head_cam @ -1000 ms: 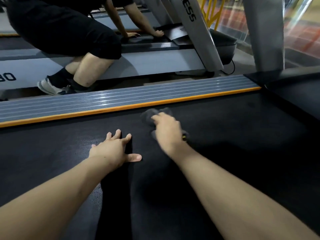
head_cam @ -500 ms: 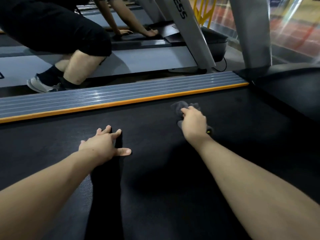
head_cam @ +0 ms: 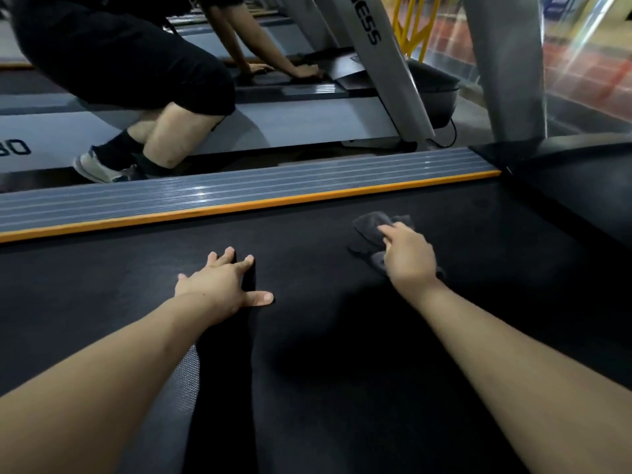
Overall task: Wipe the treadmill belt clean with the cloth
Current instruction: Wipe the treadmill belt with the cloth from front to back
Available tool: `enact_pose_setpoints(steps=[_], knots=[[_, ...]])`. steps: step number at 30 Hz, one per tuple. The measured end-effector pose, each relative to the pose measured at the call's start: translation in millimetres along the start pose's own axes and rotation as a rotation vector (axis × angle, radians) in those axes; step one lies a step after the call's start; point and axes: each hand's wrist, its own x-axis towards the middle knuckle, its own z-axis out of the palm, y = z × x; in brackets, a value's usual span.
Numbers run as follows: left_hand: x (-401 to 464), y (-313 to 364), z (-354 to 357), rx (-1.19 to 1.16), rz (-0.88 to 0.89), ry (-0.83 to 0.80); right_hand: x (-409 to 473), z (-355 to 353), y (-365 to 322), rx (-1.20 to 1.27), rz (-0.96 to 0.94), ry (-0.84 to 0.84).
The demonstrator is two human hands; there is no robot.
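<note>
The black treadmill belt point(head_cam: 325, 354) fills the lower part of the head view. A dark grey cloth point(head_cam: 371, 227) lies bunched on the belt, right of centre. My right hand point(head_cam: 407, 256) presses down on the cloth, fingers over it, and covers most of it. My left hand point(head_cam: 222, 285) lies flat on the bare belt to the left, fingers spread, holding nothing.
A ribbed grey side rail point(head_cam: 222, 191) with an orange edge strip runs along the belt's far side. Beyond it another person point(head_cam: 136, 80) crouches over a neighbouring treadmill. Grey uprights point(head_cam: 386, 73) rise at the back right, and the black motor cover point(head_cam: 581, 172) lies right.
My right hand has slid the cloth to the right across the belt, away from my left hand. My left hand has stayed flat in place.
</note>
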Motion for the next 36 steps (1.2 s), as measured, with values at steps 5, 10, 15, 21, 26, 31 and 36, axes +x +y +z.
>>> enact_pose_setpoints(steps=[5, 10, 15, 21, 26, 31, 36], knots=[[2, -1, 2, -0.009, 0.011, 0.007, -31, 33, -104, 0.006, -0.037, -0.003], [2, -4, 6, -0.033, -0.002, 0.042, -56, 47, -150, 0.212, -0.38, -0.18], [2, -3, 3, -0.053, -0.008, 0.027, -17, -6, -21, 0.063, -0.069, -0.062], [3, -1, 3, -0.032, -0.002, -0.003, -39, 16, -60, 0.037, 0.091, -0.051], [-1, -2, 4, 0.002, 0.021, -0.004, -68, 40, -139, 0.151, -0.32, -0.211], [-22, -7, -4, 0.025, 0.049, -0.065, -34, 3, -31, 0.079, -0.236, -0.158], [-47, -12, 12, 0.076, 0.078, -0.145, -32, -9, -12, -0.034, 0.127, -0.092]])
